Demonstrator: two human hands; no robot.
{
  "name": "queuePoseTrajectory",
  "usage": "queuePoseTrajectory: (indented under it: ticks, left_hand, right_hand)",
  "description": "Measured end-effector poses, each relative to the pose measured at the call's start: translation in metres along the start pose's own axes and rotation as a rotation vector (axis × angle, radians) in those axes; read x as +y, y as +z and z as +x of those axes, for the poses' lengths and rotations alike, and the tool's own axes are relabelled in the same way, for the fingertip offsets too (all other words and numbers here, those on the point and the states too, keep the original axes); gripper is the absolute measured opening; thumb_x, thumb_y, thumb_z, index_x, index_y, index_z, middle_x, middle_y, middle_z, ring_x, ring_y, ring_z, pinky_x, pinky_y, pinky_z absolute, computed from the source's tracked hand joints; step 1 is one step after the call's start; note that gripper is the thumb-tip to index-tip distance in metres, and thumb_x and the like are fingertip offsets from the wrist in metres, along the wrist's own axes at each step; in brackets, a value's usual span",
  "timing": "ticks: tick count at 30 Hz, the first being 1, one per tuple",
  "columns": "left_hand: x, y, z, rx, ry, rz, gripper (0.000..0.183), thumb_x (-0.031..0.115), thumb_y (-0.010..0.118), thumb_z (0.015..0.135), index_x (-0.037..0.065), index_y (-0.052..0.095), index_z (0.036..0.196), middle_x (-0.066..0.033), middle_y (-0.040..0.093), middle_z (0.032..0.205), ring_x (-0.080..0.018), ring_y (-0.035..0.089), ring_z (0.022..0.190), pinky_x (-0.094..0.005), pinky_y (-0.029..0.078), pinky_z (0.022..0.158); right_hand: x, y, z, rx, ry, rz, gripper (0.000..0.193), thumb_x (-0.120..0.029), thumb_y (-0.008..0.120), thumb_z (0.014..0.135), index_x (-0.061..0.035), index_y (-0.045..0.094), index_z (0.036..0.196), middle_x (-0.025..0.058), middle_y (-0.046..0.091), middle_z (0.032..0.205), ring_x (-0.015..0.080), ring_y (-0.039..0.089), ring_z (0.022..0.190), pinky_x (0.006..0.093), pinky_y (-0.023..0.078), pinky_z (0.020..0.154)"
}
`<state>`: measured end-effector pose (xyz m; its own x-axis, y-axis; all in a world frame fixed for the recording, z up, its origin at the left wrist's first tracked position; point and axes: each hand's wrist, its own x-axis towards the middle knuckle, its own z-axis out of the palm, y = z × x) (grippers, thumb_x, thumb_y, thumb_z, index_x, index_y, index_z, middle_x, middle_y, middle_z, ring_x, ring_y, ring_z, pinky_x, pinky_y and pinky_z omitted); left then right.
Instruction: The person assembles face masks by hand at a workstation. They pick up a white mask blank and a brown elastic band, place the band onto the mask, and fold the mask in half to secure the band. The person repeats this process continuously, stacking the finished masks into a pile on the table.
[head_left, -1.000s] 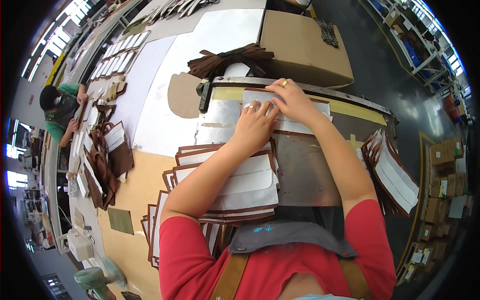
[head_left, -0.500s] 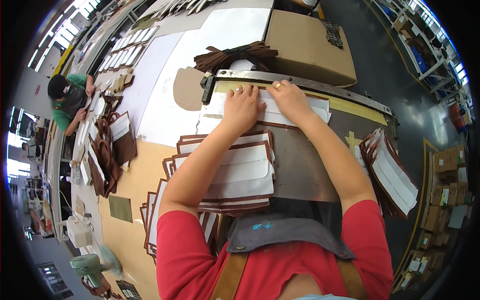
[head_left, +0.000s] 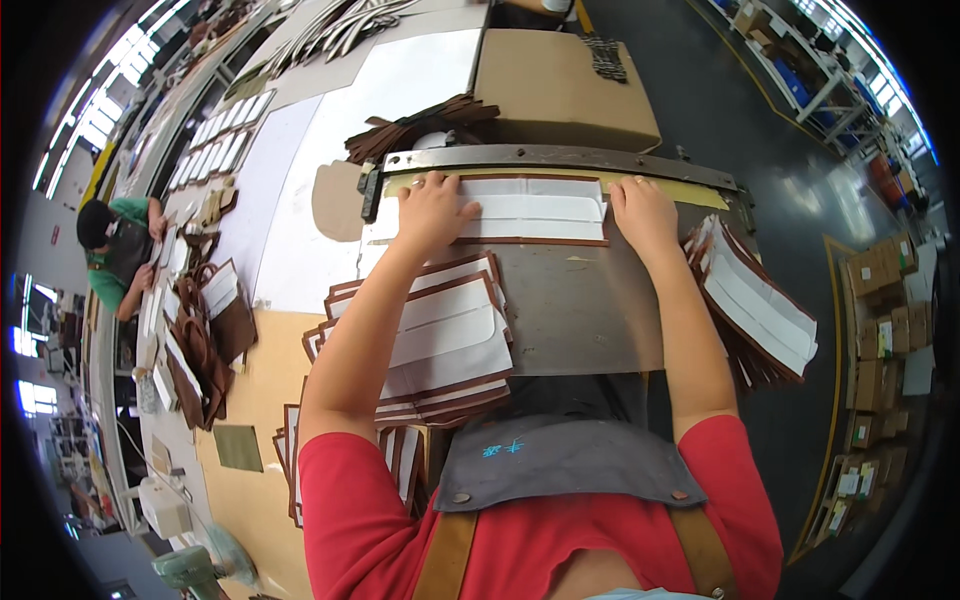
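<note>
The left hand (head_left: 432, 215) and right hand (head_left: 646, 212) have parted to the ends of the panel (head_left: 535, 211), fingers (head_left: 435, 181) spread from thumbs (head_left: 469, 210), unclamped, leaving its middle uncovered.

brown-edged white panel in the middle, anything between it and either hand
Nothing visible: the left hand overlaps the left end of the brown-edged white panel, and the right hand is at its right end.
</note>
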<state>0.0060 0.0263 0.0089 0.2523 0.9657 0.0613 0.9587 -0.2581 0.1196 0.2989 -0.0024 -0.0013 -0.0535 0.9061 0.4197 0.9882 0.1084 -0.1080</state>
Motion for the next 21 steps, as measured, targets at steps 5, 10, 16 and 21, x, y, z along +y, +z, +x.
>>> queuePoseTrajectory:
  ticks: [5,10,16,21]
  left_hand:
    - [-0.024,0.028,0.024,0.185,0.101,-0.178,0.050,0.038,0.059,0.082,0.005,0.054,0.120,-0.0205,0.052,0.120,-0.0381,0.053,0.106,-0.0456,0.041,0.092]
    - [-0.063,0.006,-0.005,0.331,0.060,-0.317,0.042,0.030,0.061,0.085,0.005,0.053,0.118,-0.0195,0.051,0.123,-0.0372,0.050,0.113,-0.0431,0.041,0.094]
    - [-0.062,-0.015,-0.029,0.294,0.095,-0.420,0.034,0.022,0.057,0.089,0.003,0.054,0.117,-0.0188,0.050,0.122,-0.0351,0.051,0.110,-0.0400,0.041,0.093]
    - [-0.037,-0.010,-0.035,0.293,0.218,-0.421,0.032,0.021,0.058,0.087,0.005,0.057,0.114,-0.0175,0.051,0.122,-0.0356,0.051,0.110,-0.0398,0.041,0.093]
  right_hand:
    - [-0.002,0.027,-0.012,0.015,0.089,0.048,0.020,-0.023,0.055,0.086,-0.0025,0.056,0.085,0.0157,0.062,0.087,0.0349,0.061,0.079,0.0457,0.049,0.067]
    - [-0.013,-0.087,-0.036,0.360,0.128,0.488,0.010,-0.013,0.055,0.087,-0.0074,0.047,0.086,0.0142,0.061,0.076,0.0337,0.062,0.063,0.0415,0.048,0.053]
    - [0.126,-0.203,-0.149,0.549,0.488,0.613,0.011,-0.010,0.057,0.091,-0.0022,0.051,0.085,-0.0051,0.045,0.067,0.0030,0.042,0.061,0.0195,0.037,0.054]
    - [0.138,-0.204,-0.187,0.374,0.649,-0.152,0.012,-0.008,0.060,0.087,-0.0008,0.053,0.083,0.0008,0.049,0.072,0.0087,0.042,0.062,0.0222,0.037,0.056]
